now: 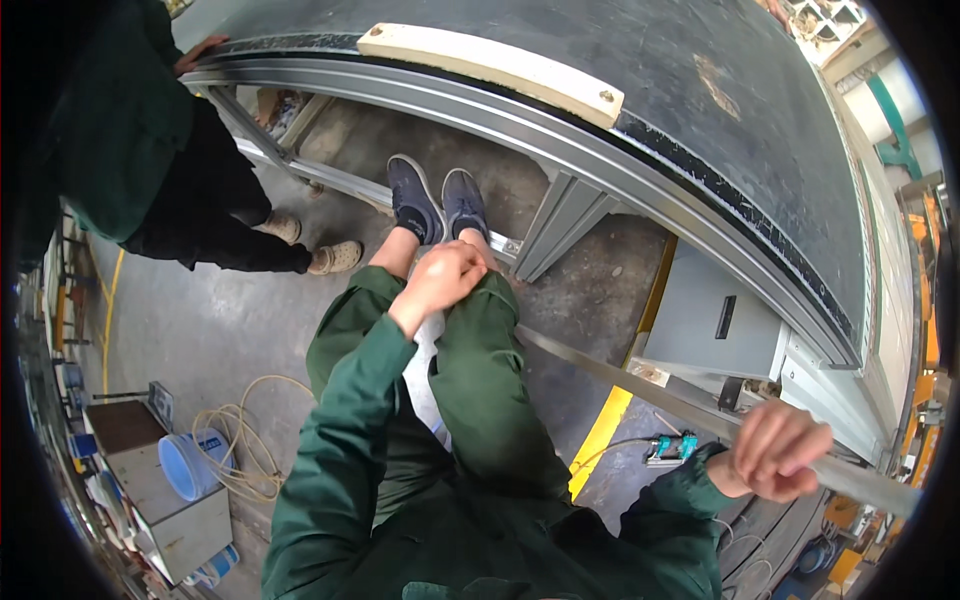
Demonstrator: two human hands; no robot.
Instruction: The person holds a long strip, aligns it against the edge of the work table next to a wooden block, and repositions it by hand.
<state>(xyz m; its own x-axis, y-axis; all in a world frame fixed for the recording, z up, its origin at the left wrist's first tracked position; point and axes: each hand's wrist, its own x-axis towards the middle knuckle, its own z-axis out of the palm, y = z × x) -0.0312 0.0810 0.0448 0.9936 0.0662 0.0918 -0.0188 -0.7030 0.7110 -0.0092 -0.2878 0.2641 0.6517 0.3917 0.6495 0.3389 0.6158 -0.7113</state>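
Head view, dial read with 12 at the top edge: progress judged indeterminate; a piece seems to be in handling, nothing shows as finished, and what remains cannot be read off. Largest item, from 12 to 3 o'clock, is a worktable (640, 40) with a dark, matte, scuffed top and a ribbed, silvery metal frame along its edge. At 10 o'clock a co-worker (120, 140) in dark green stands with one hand on the table's corner. At 3 o'clock, a smooth pale-grey cabinet (690, 310) with a black recessed handle. Main piece: a long, flat grey bar (630, 378), dull-surfaced, probably metal, running from behind the wearer's right leg out toward 4 o'clock. On the table edge at 12, a cream strip (490, 65), straight-sided and blocky, untouched by the wearer. At 8, a blue plastic bucket (190, 468) beside loose coils of tan hose (245, 440). Right hand (780, 450), at 4 o'clock, has fingers curled over the bar's line; whether they close round it or only pass in front, cannot tell. Left hand (442, 277), just off centre toward 11, is narrow, fingers bunched by the right knee; contents, if any, hidden. Between 4 and 5, a small teal-and-black power tool (672, 448) lies on the floor, unheld. Smallest noted: round fastener marks at the strip's ends.
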